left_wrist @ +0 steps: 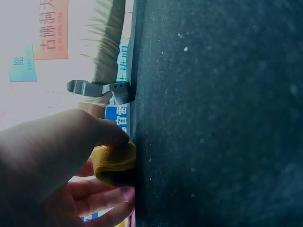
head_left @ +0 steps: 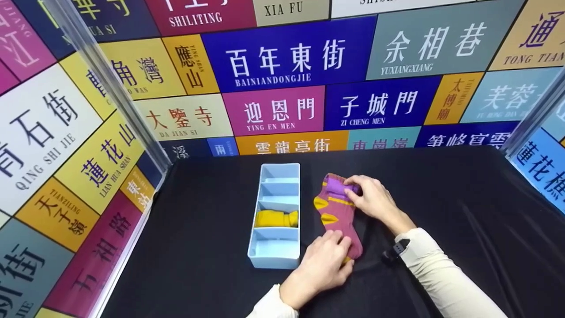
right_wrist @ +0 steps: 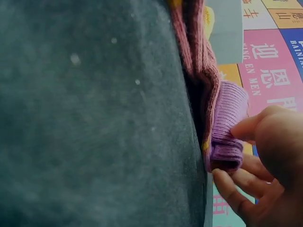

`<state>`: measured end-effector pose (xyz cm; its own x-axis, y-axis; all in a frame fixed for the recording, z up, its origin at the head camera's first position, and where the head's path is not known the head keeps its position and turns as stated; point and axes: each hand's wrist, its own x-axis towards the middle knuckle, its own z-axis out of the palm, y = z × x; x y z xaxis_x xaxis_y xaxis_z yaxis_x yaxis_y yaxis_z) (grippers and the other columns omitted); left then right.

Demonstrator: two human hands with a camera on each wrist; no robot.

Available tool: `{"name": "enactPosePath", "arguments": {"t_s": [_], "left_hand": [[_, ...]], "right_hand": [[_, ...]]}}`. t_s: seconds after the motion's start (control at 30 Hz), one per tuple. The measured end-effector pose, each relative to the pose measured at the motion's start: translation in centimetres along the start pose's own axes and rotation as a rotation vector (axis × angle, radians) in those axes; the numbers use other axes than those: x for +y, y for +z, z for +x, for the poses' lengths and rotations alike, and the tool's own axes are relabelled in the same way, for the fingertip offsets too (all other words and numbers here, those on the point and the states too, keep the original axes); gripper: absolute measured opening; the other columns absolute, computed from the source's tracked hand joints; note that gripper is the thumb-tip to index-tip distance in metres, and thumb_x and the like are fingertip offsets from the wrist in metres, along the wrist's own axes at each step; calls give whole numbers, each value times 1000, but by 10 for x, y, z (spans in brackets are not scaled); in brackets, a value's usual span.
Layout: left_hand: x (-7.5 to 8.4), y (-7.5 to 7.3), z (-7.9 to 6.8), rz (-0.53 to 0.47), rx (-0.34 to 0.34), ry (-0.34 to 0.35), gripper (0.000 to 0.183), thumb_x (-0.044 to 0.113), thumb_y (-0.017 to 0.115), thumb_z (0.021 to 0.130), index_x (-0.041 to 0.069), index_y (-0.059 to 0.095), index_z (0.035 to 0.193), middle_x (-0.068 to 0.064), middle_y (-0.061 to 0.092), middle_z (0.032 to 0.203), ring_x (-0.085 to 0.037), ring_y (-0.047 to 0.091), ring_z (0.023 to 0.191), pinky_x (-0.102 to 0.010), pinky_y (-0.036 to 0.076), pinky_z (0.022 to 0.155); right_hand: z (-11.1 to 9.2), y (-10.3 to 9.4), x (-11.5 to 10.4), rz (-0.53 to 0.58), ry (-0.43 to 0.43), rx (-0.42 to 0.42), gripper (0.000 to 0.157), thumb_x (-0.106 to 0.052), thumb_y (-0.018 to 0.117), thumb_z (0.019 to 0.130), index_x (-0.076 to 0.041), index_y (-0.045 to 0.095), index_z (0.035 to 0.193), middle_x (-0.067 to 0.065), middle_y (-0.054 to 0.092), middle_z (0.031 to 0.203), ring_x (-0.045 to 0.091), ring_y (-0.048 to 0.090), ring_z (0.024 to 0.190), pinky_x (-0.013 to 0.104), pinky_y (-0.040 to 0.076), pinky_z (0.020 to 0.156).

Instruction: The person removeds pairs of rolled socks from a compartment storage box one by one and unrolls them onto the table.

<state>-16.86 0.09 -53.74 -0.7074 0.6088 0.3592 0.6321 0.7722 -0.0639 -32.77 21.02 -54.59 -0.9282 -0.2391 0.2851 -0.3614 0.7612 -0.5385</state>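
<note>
Right hand point(head_left: 374, 197) is pinching the socks' point(head_left: 348, 224) twelve-o'clock purple cuff point(head_left: 336, 188), left hand point(head_left: 324, 259) their five-o'clock yellow toe point(left_wrist: 113, 158), both half-closed.

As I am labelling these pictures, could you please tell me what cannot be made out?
Head: part of the pink socks, under the left hand.
Head: part of the purple cuff, behind the right hand.
Right wrist: one end of the pink socks, cut by the top edge.
Left wrist: background, partly washed out by glare.
</note>
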Motion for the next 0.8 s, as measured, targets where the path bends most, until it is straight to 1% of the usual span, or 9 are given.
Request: {"name": "enactPosePath", "arguments": {"t_s": [0.1,0.17,0.3,0.4,0.5,0.57,0.67,0.73,0.8], "left_hand": [[0,1,0,-10,-2,-3,33,47,76,94,17,68,106,2,63,99,-16,63,93,-30,56,75],[0,1,0,-13,0,-1,33,47,75,94,17,68,106,2,62,98,-16,63,93,-30,56,75],[0,2,0,-13,7,0,33,47,76,93,17,68,105,2,62,98,-16,64,93,-30,56,74],[0,2,0,-14,6,-1,33,47,76,93,17,68,105,2,62,98,-16,64,93,-30,56,74],[0,1,0,-16,4,-1,32,46,76,93,17,68,105,2,62,97,-16,63,92,-30,55,73],[-1,0,0,-11,5,-1,32,46,76,93,17,68,104,1,63,97,-16,64,92,-30,56,73],[-1,0,0,-3,13,1,32,46,77,92,17,68,104,1,63,97,-16,64,91,-30,55,72],[-1,0,0,1,16,2,33,47,76,92,17,68,104,1,63,97,-16,64,91,-31,55,72],[0,0,0,1,12,3,33,47,76,93,17,68,105,1,62,97,-16,64,92,-31,55,72]], "right_hand": [[0,0,2,-15,9,-20,34,-28,84,95,-15,77,126,10,72,130,33,68,113,55,58,94],[1,0,3,-27,24,-32,35,-28,84,95,-15,77,127,10,71,128,33,67,113,56,58,95],[2,-1,4,-43,65,-29,31,-27,80,99,-19,74,128,7,75,122,31,69,105,56,58,90],[4,-1,5,-30,72,8,29,-25,78,100,-18,69,126,6,80,119,30,71,100,56,57,85],[5,-1,6,-18,59,41,25,-26,79,99,-17,67,119,6,79,106,28,70,91,50,55,76],[6,-1,7,-20,53,44,26,-31,81,98,-16,68,115,6,76,101,28,67,88,47,52,74],[7,0,6,-26,51,17,35,-36,83,96,-15,69,120,10,74,105,30,66,92,49,54,77],[9,1,6,-20,58,4,41,-33,84,96,-13,66,127,12,74,115,33,67,99,53,56,84],[9,0,6,-10,74,13,45,-27,84,96,-12,63,132,14,74,121,34,68,103,57,57,88]]}}
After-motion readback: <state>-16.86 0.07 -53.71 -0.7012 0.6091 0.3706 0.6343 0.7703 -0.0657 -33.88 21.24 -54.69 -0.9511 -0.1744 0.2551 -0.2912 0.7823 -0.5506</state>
